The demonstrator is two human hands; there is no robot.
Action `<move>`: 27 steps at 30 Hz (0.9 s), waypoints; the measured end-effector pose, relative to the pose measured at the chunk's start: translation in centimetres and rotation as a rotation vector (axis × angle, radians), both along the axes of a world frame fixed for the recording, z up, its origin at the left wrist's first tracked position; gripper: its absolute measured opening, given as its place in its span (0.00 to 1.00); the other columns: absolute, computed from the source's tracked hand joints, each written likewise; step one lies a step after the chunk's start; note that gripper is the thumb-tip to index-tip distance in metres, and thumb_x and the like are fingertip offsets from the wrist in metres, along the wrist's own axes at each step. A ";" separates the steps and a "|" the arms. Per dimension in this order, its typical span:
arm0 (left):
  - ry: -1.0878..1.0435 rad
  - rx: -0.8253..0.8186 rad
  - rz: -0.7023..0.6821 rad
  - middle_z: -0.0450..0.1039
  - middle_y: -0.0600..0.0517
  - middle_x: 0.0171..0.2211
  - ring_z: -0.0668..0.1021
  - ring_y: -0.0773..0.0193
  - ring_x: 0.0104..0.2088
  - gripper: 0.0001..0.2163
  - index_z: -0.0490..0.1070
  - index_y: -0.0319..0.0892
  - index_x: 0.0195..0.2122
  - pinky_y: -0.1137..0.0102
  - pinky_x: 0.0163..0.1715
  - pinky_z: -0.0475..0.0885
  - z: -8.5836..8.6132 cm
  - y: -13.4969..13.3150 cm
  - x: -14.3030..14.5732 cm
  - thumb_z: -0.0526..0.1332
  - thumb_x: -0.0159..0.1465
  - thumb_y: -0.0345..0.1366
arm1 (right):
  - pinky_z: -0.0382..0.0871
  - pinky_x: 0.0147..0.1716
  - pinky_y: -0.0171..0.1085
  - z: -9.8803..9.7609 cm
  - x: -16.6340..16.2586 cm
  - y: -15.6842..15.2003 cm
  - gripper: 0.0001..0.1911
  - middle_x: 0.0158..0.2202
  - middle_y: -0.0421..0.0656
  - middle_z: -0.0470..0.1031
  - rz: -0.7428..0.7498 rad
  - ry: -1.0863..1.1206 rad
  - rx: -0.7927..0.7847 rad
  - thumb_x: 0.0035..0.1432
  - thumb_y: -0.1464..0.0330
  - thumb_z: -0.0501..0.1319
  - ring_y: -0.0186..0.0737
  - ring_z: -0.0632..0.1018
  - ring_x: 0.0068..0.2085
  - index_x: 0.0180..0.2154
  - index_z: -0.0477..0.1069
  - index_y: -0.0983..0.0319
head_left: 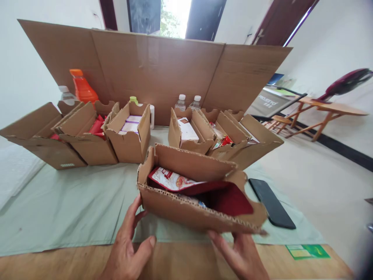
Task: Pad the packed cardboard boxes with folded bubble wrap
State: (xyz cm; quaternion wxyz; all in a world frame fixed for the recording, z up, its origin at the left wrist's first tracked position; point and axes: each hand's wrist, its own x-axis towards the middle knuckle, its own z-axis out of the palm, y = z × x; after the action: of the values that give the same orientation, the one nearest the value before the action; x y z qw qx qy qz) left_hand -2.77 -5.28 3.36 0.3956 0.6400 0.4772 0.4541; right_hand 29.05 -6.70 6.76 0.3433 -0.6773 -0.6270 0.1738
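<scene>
A tall folded brown cardboard sheet [151, 66] stands as a backdrop behind a row of small open cardboard boxes [128, 134] on a pale green cloth [72, 202]. Nearest, an open brown corrugated box [186, 212] holding red snack packets [171, 179] sits between both hands. The left hand [129, 243] touches its left corner, fingers spread; the right hand [240, 254] supports its front underside, fingers loosely open. A black phone [272, 204] lies just right.

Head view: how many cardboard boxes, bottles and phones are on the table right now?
Open cardboard boxes: 6, including the near box between both hands
Bottles: 5, counting the orange bottle
Phones: 1, the black phone
Total: 12
</scene>
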 end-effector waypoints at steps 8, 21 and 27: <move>0.160 -0.064 -0.008 0.59 0.43 0.73 0.68 0.44 0.70 0.36 0.52 0.51 0.75 0.43 0.68 0.65 0.5 3.5 0.4 0.60 0.67 0.35 | 0.80 0.43 0.44 -0.5 0.8 7.5 0.27 0.47 0.52 0.83 0.006 0.322 0.048 0.61 0.48 0.65 0.50 0.84 0.44 0.50 0.73 0.62; 0.208 -0.070 0.001 0.65 0.40 0.70 0.71 0.45 0.68 0.36 0.58 0.44 0.73 0.48 0.67 0.68 0.0 2.5 1.0 0.63 0.62 0.31 | 0.80 0.50 0.49 -5.0 1.5 5.1 0.34 0.51 0.54 0.83 -0.111 0.148 -0.028 0.57 0.46 0.64 0.57 0.84 0.51 0.56 0.70 0.61; 0.190 -0.081 0.005 0.63 0.41 0.72 0.68 0.46 0.70 0.39 0.56 0.43 0.74 0.47 0.68 0.65 0.5 2.3 0.7 0.62 0.60 0.30 | 0.78 0.54 0.55 -6.0 1.5 5.6 0.37 0.53 0.55 0.82 -0.115 0.084 -0.075 0.54 0.42 0.63 0.62 0.82 0.55 0.56 0.71 0.61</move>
State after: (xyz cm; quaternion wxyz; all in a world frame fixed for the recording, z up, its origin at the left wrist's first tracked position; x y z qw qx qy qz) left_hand -2.06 -2.99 3.88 0.3731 0.6625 0.5319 0.3727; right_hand 30.60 -1.08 0.72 0.3530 -0.7169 -0.5651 0.2053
